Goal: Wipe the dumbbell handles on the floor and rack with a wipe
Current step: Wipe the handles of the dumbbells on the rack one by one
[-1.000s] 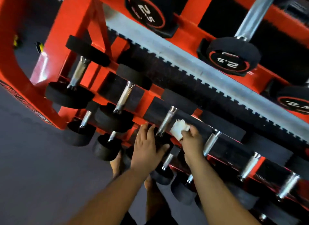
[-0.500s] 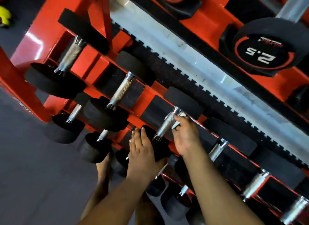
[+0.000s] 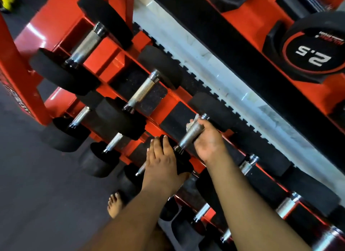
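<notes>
The right hand (image 3: 207, 138) has slid from the far end of the handle (image 3: 188, 135) down onto its middle, curled round it with the wipe (image 3: 192, 123).

The fingers wrap under the steel handle of the third dumbbell on the red rack (image 3: 104, 58), and the white wipe pokes out above them, pressed against the bar near its far collar. The left hand (image 3: 164, 161) lies flat on that dumbbell's near black head (image 3: 183, 160), fingers straight and close together, thumb tucked beneath its lower edge. The 2 hands sit just beside each other. Up right, a weight marked 2.5 (image 3: 313, 57) rests on the higher shelf. A bare foot (image 3: 115, 204) stands on the dark floor (image 3: 37, 194) below.
</notes>
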{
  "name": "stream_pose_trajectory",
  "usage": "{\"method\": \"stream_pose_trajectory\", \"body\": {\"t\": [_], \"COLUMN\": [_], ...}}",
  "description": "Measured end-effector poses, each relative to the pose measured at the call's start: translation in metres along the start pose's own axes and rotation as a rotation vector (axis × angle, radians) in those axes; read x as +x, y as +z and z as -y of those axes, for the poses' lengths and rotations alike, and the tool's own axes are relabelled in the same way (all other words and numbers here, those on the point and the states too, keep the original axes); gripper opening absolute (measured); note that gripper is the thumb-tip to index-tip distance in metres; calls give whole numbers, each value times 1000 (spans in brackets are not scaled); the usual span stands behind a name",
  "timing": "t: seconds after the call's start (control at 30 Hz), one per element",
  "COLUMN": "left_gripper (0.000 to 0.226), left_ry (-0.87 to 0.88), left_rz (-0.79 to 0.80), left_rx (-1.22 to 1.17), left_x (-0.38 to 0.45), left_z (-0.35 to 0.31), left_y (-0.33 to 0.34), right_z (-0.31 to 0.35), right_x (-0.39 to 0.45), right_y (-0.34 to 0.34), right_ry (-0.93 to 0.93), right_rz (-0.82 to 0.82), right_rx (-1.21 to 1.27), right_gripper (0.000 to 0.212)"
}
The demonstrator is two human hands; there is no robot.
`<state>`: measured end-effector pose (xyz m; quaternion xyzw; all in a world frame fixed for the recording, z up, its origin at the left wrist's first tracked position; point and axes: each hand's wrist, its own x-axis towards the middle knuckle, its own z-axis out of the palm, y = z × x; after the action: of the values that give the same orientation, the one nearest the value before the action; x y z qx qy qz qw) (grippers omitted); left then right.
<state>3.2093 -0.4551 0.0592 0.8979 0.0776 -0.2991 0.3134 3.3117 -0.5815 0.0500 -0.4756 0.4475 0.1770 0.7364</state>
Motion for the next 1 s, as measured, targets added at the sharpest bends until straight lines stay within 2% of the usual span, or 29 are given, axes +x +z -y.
{"method": "stream_pose_trajectory", "body": {"t": [0.2,0.3,0.4,0.53,0.63,0.67,0.73,0.87,1.0], "left_gripper": [131,131,133,135,134,134,136,136,137], "left_ry": [10,17,17,6,2,0,1,-6,-10], "left_rz": [11,-4,6,-3,-2,-4,-2,-11,-6], "left_rx": [-15,-24,-38,-29,-40,-46,-51,-57,-61], "left_x": [0,-1,-1,-1,-2,-3,-2,-2,-3], "left_z": [1,1,1,0,-1,-2,-2,0,-2], "left_y": [-2,-1,-3,-3,-3,-3,-3,0,-3], "right_z": [-5,-2,-5,-7,-2,-1,-2,-7,-4], "right_x": [-11,-3,-4,-11,-5,-4,-2,-5,-3], "right_y": [-20,-4,-5,-25,-11,-5,-8,-34,-16], "right_ry": [-74,-58,-47,-68,-38,-17,-4,-45,-25], "right_rz": [-11,14,45,43,74,77,105,103,138], "right_rx": [25,-32,-46,-13,-44,-36,-35,-37,-127], "right_gripper": [29,13,15,42,13,10,11,30,13]}}
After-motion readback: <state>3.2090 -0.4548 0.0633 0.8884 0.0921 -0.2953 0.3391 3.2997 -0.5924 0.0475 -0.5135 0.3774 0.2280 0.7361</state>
